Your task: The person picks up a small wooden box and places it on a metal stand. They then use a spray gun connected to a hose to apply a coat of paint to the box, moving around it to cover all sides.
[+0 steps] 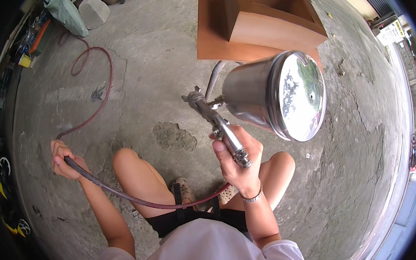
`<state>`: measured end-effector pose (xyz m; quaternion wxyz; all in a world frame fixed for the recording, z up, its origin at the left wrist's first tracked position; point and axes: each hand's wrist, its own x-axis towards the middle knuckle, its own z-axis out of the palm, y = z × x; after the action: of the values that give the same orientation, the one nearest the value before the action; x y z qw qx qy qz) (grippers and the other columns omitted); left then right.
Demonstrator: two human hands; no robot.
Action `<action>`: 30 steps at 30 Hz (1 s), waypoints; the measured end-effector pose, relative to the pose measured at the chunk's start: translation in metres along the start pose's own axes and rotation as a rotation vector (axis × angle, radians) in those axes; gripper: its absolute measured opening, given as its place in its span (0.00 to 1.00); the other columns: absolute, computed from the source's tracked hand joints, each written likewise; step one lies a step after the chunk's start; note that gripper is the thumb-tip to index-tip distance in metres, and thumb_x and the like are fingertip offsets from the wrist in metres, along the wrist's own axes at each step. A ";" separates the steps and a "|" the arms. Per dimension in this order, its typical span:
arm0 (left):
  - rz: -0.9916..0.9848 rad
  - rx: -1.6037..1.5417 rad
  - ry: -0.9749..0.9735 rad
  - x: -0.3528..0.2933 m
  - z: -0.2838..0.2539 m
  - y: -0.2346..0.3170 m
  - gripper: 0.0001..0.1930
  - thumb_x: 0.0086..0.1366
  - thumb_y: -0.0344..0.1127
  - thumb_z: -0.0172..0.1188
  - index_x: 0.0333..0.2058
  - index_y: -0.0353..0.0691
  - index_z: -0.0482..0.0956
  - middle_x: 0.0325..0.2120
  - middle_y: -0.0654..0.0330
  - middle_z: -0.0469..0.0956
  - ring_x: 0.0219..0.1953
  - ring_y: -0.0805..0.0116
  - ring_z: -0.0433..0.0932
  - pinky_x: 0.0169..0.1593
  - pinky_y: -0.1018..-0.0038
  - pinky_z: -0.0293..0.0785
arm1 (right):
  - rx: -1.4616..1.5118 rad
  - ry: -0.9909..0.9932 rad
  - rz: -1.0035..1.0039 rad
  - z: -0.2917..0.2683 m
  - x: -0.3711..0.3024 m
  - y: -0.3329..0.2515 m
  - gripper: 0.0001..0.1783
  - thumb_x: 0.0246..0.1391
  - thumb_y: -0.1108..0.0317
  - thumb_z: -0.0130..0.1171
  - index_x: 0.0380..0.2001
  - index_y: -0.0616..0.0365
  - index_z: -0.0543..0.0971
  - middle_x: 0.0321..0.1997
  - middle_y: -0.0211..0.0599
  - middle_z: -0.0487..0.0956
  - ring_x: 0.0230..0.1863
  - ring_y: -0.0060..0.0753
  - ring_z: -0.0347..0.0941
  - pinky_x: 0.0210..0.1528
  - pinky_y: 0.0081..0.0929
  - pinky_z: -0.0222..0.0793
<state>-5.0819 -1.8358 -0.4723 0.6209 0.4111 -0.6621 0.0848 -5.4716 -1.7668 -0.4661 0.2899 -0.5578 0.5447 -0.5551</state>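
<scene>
My right hand (239,156) is wrapped round the handle of a silver paint spray gun (214,117), raised in front of my knees. Its shiny metal cup (253,87) sticks out to the right, tilted on its side, with the round lid facing right. A dark red air hose (139,201) runs from beneath my right hand in a sag across my lap. Out at the left, my left hand (67,160) is closed on this hose, which continues over the floor beyond. Where the hose meets the gun is hidden by my right hand and wrist.
Ahead, a brown open box (276,31) sits on a flat brown board (208,42), with a curved metal leg (214,78) below. A pale concrete block (93,12) and a grey-green sack (65,12) stand at far left. The concrete floor has a broken patch (174,136).
</scene>
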 end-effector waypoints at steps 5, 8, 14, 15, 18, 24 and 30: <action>-0.003 0.021 -0.020 -0.005 0.003 0.009 0.22 0.69 0.40 0.42 0.13 0.42 0.57 0.12 0.62 0.55 0.20 0.65 0.56 0.29 0.67 0.50 | -0.190 0.038 0.028 -0.016 0.015 0.011 0.11 0.54 0.68 0.71 0.34 0.63 0.81 0.20 0.40 0.77 0.20 0.31 0.75 0.25 0.30 0.69; 0.044 0.072 -0.057 -0.005 0.010 0.018 0.22 0.68 0.39 0.44 0.13 0.41 0.58 0.12 0.61 0.56 0.19 0.65 0.57 0.27 0.67 0.50 | -0.250 0.270 0.105 -0.041 0.032 0.037 0.11 0.58 0.66 0.69 0.32 0.63 0.80 0.17 0.35 0.73 0.19 0.22 0.69 0.22 0.28 0.63; 0.103 0.068 -0.152 -0.009 0.037 0.031 0.19 0.64 0.33 0.46 0.13 0.38 0.60 0.11 0.58 0.57 0.17 0.63 0.58 0.25 0.67 0.49 | -0.334 0.553 0.142 -0.116 0.045 0.076 0.14 0.63 0.63 0.65 0.36 0.66 0.84 0.20 0.30 0.79 0.24 0.16 0.73 0.26 0.21 0.66; 0.105 0.062 -0.160 -0.010 0.041 0.033 0.19 0.64 0.33 0.46 0.13 0.38 0.60 0.11 0.58 0.58 0.17 0.63 0.58 0.25 0.67 0.49 | -0.381 0.585 0.196 -0.129 0.045 0.080 0.14 0.64 0.64 0.64 0.39 0.67 0.85 0.22 0.33 0.81 0.25 0.17 0.75 0.27 0.21 0.67; 0.112 0.039 -0.181 -0.014 0.055 0.037 0.19 0.64 0.32 0.46 0.13 0.38 0.61 0.11 0.58 0.58 0.17 0.63 0.58 0.25 0.67 0.49 | -0.372 0.686 0.177 -0.162 0.053 0.093 0.15 0.65 0.63 0.62 0.37 0.66 0.85 0.24 0.35 0.82 0.26 0.20 0.78 0.29 0.23 0.70; 0.132 0.024 -0.213 -0.017 0.068 0.041 0.19 0.64 0.32 0.47 0.13 0.38 0.61 0.11 0.59 0.59 0.15 0.64 0.58 0.25 0.67 0.50 | -0.635 0.940 0.025 -0.212 0.064 0.087 0.20 0.66 0.55 0.61 0.32 0.64 0.84 0.21 0.33 0.81 0.16 0.20 0.73 0.18 0.23 0.62; 0.100 0.037 -0.180 -0.016 0.071 0.042 0.19 0.65 0.32 0.46 0.13 0.39 0.60 0.11 0.59 0.58 0.16 0.64 0.58 0.25 0.67 0.49 | -0.435 0.956 0.149 -0.201 0.053 0.074 0.19 0.67 0.56 0.60 0.31 0.64 0.82 0.19 0.31 0.79 0.11 0.15 0.66 0.12 0.21 0.55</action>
<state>-5.1639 -1.8458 -0.4851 0.5463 0.3948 -0.7331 0.0908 -5.6915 -1.7771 -0.4755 -0.0745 -0.2495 0.7569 -0.5994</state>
